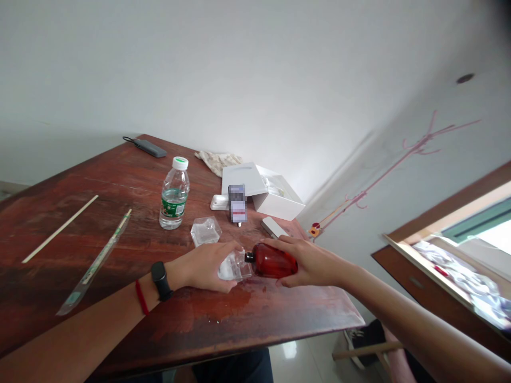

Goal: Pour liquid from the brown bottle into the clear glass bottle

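Note:
My right hand (297,258) is wrapped around a red bottle (273,260), tipped on its side with its black neck pointing left. The neck meets the mouth of a clear plastic container (238,266), which my left hand (211,263) grips from the left. Something whitish shows inside that container; I cannot tell what it is. Just behind my left hand lies a clear plastic lid or tray (205,231). A water bottle (174,197) with a green label and white cap stands upright behind it.
A wet patch (223,303) glistens on the wooden table (131,330). Left lie a bare chopstick (59,229) and wrapped chopsticks (98,260). Farther back are a grey device (149,148), a cloth (215,161), a phone (238,205) and an open white box (279,205).

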Demonstrator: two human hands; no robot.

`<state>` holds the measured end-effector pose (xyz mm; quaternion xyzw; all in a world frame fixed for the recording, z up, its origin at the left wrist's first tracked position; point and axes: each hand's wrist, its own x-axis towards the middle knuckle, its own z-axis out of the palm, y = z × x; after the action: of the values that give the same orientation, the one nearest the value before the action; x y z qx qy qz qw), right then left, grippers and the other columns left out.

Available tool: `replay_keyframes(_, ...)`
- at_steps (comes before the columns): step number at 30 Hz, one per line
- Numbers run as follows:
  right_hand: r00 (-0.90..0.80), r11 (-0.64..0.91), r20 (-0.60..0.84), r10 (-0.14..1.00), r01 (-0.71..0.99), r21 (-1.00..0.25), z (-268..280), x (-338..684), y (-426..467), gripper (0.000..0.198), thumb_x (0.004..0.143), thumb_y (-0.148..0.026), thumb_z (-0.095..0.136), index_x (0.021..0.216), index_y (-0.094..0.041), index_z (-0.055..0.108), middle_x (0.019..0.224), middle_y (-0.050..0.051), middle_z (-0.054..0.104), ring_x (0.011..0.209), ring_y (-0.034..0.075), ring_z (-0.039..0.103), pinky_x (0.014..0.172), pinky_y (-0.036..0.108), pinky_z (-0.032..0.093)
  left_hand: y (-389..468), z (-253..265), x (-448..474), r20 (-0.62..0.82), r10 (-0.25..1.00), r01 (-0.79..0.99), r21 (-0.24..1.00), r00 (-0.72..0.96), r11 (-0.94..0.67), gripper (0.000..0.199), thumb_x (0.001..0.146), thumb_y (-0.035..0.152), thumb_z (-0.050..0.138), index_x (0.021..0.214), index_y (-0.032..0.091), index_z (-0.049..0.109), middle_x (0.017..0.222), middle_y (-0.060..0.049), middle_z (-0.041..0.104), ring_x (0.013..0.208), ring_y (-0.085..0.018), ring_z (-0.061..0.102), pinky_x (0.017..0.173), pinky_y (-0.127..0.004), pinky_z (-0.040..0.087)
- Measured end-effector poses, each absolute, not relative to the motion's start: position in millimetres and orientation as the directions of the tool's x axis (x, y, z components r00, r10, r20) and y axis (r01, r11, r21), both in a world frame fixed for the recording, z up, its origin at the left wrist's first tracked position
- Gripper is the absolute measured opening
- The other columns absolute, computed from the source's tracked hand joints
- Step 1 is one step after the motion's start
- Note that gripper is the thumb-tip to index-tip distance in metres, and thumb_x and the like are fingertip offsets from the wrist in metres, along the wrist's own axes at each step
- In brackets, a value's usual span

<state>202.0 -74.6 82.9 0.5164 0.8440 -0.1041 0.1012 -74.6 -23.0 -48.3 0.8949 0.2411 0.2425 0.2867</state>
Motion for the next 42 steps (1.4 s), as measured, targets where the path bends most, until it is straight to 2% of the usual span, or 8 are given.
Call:
replay_keyframes(17, -0.479, 0.48, -0.261, 0.838, 0.875, -0.067, 85.0, 202.7, -72.9, 0.097, 0.076, -0.043, 0.086, 0.162, -0.03, 0.042, 0.139, 0.014, 0.067, 0.113, 0.036, 0.068, 0.101, 0.048, 0.052, -23.3, -47.6, -74.3, 0.289, 0.571, 0.292, 0.636, 0.768, -0.714, 0.07, 0.077, 0.033, 0.082, 0.14, 0.021, 0.053, 0.13, -0.012, 0.073, 0.116, -0.038, 0.072, 0.1, -0.045, 0.054)
replay_keyframes(30, -0.474, 0.485, -0.261, 0.841, 0.874, -0.024, 87.5, 199.7, -72.8, 0.097, 0.075, -0.041, 0.086, 0.162, -0.031, 0.043, 0.137, 0.013, 0.069, 0.113, 0.035, 0.068, 0.098, 0.047, 0.052, -25.4, -43.6, -74.3, 0.283, 0.566, 0.298, 0.625, 0.774, -0.721, 0.061, 0.08, 0.032, 0.078, 0.135, 0.019, 0.054, 0.127, -0.014, 0.073, 0.111, -0.039, 0.073, 0.094, -0.046, 0.054)
replay_keyframes(42, -0.479, 0.489, -0.272, 0.835, 0.872, -0.035, 88.1, 198.8, -71.2, 0.098, 0.076, -0.039, 0.085, 0.162, -0.03, 0.041, 0.136, 0.013, 0.068, 0.111, 0.035, 0.068, 0.098, 0.047, 0.052, -23.1, -48.4, -74.6, 0.303, 0.565, 0.276, 0.639, 0.768, -0.718, 0.07, 0.078, 0.033, 0.081, 0.141, 0.023, 0.051, 0.131, -0.011, 0.073, 0.114, -0.036, 0.072, 0.1, -0.045, 0.054)
